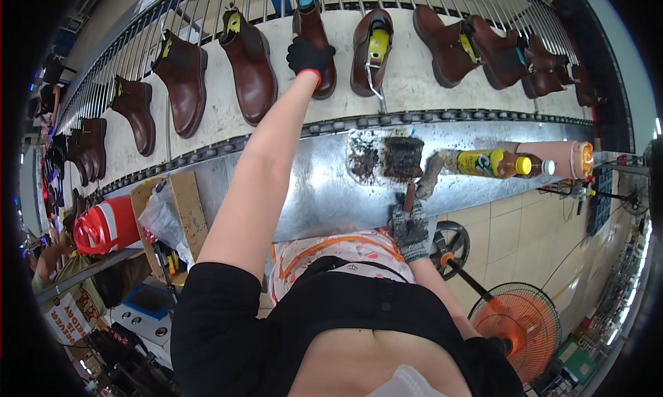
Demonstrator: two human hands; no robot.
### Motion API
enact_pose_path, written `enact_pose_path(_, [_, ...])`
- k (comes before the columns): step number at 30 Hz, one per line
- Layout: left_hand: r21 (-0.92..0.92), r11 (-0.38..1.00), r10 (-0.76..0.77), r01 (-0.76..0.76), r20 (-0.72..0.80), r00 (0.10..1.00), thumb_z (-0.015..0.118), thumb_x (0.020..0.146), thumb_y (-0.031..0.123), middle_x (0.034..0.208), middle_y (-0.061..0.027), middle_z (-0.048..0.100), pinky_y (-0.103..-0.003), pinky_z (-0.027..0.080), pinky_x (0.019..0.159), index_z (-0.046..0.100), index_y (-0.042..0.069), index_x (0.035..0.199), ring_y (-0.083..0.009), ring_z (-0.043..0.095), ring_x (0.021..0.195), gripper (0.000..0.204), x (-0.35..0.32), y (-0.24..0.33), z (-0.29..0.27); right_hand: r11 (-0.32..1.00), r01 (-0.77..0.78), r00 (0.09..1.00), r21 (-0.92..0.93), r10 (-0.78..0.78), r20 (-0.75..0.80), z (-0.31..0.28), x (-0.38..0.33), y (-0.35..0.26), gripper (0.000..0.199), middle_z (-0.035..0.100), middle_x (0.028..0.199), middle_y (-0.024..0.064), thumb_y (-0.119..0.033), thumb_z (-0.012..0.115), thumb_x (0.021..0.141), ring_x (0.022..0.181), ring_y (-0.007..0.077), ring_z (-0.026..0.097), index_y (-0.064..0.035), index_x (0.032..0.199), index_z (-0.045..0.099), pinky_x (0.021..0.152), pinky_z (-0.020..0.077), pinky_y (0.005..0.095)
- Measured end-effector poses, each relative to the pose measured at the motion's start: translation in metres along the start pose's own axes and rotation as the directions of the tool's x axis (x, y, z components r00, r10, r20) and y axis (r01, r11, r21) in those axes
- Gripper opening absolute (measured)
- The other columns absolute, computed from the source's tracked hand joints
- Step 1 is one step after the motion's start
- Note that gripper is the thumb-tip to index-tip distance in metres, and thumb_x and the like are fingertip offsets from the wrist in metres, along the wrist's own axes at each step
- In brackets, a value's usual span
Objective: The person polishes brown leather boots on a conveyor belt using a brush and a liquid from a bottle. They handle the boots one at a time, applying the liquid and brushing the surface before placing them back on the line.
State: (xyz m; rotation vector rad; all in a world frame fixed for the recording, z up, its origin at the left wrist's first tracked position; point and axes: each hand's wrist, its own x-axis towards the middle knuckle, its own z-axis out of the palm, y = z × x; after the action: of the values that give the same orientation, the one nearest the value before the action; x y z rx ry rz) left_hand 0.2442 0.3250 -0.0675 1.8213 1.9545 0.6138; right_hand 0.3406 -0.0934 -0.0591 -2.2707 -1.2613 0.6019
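Note:
My left hand, in a black glove with a red cuff, reaches out over the conveyor. Its fingers close over a dark brown ankle boot with a blue piece in its opening. Down by the bench's near edge, my right hand wears a dirty grey knit glove. It is closed round a brown handle; what tool this belongs to is unclear. Just beyond lies a dark, stained block, with dark smears and crumbs beside it. A crumpled grey-brown rag touches the area right of the handle.
Brown boots, such as one to the left and one to the right, line the white conveyor. Drink bottles lie on the metal bench. A red jug, a cardboard box and an orange fan stand nearby.

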Motion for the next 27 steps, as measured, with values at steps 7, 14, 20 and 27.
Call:
enact_pose_path(7, [0.059, 0.998, 0.023, -0.027, 0.066, 0.998, 0.074, 0.055, 0.047, 0.109, -0.0211, 0.054, -0.043, 0.044, 0.087, 0.035, -0.003, 0.129, -0.0353, 0.054, 0.102, 0.097, -0.008, -0.001, -0.018, 0.977, -0.099, 0.994, 0.191, 0.090, 0.059, -0.003, -0.002, 0.002, 0.033, 0.059, 0.082, 0.0163, -0.023, 0.057, 0.083, 0.069, 0.0286, 0.059, -0.0050, 0.111, 0.057, 0.062, 0.0450, 0.0403])
enact_pose_path(14, [-0.202, 0.958, 0.241, -0.201, 0.197, 0.950, 0.073, 0.057, 0.045, 0.104, -0.0224, 0.061, -0.038, 0.047, 0.082, 0.050, -0.004, 0.115, -0.0350, 0.060, 0.095, 0.079, -0.073, -0.054, -0.097, 0.962, -0.030, 0.999, 0.270, 0.037, -0.021, 0.000, -0.001, 0.002, 0.027, 0.065, 0.097, 0.0139, -0.017, 0.061, 0.079, 0.092, 0.0297, 0.061, -0.0054, 0.103, 0.059, 0.080, 0.0469, 0.0378])
enact_pose_path(20, [-0.296, 0.937, 0.254, -0.186, 0.210, 0.944, 0.074, 0.059, 0.043, 0.102, -0.0204, 0.060, -0.040, 0.047, 0.078, 0.050, -0.001, 0.114, -0.0347, 0.060, 0.092, 0.074, -0.196, -0.110, -0.157, 0.863, -0.219, 0.975, 0.455, 0.171, 0.146, -0.011, -0.003, -0.005, 0.029, 0.061, 0.080, 0.0096, -0.017, 0.060, 0.082, 0.070, 0.0213, 0.059, -0.0034, 0.108, 0.057, 0.064, 0.0467, 0.0334])
enact_pose_path(27, [-0.169, 0.973, 0.149, -0.155, -0.050, 0.988, 0.067, 0.067, 0.019, 0.102, -0.0173, 0.056, -0.042, 0.044, 0.081, 0.044, 0.005, 0.127, -0.0352, 0.055, 0.094, 0.066, -0.315, -0.113, -0.161, 0.882, 0.220, 0.971, 0.417, -0.157, -0.179, 0.016, -0.024, 0.030, 0.041, 0.056, 0.080, 0.0007, -0.010, 0.056, 0.086, 0.056, 0.0081, 0.047, -0.0052, 0.125, 0.046, 0.049, 0.0401, 0.0238])
